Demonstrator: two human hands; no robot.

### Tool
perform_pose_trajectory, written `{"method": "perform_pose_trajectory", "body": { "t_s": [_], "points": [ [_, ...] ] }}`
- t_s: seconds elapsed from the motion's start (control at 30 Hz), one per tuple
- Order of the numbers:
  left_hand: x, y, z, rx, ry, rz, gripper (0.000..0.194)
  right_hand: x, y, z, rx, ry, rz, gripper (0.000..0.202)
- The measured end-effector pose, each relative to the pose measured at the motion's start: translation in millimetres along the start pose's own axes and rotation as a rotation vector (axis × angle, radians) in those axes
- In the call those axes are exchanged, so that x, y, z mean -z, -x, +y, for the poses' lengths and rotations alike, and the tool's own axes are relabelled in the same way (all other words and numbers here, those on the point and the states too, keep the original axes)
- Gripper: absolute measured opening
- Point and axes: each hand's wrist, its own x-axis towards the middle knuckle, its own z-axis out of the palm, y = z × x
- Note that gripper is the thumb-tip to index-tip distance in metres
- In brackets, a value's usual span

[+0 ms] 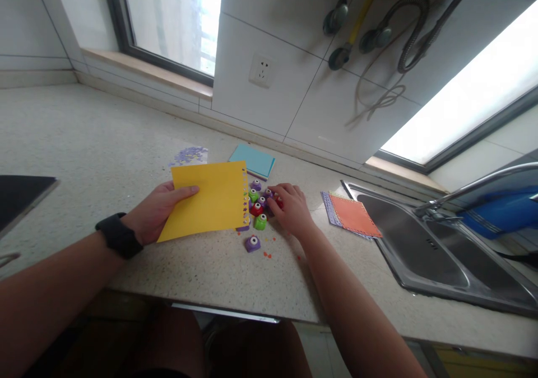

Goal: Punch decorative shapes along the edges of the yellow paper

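My left hand grips a sheet of yellow paper by its left side, thumb on top. Small shapes are punched along the sheet's right edge. My right hand rests among several small craft punches in purple, green and red, its fingers and thumb curled about a purple paper punch. A red punch is partly covered by that hand. A green punch stands in front of the group, and another purple punch sits apart, nearer the counter's front edge.
A light blue paper stack lies behind the punches, with purple paper bits to its left. Orange paper with punched edges lies on purple sheets beside the steel sink. Orange scraps dot the counter. A dark flat object is at left.
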Motion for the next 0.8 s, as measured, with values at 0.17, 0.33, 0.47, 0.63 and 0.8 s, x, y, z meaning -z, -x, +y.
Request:
{"method": "perform_pose_trajectory", "body": {
  "t_s": [0.17,0.33,0.47,0.63,0.8],
  "points": [
    [-0.1,1,0,-0.003,0.025,-0.020,0.045,-1,0,2,-0.029,0.089,-0.003,0.031],
    [-1.0,1,0,0.008,0.004,-0.013,0.050,2,-11,-3,-0.026,0.092,-0.021,0.031],
    [-1.1,3,-1,0.023,0.011,-0.053,0.050,-3,-40,1,0.005,0.074,-0.117,0.034],
    [0.7,5,-4,0.068,0.005,-0.149,0.045,-18,-76,5,0.055,0.041,-0.252,0.026],
    [0.0,6,-4,0.112,-0.036,-0.240,0.033,-15,-85,2,-0.013,-0.032,-0.227,0.013]
  ]
}}
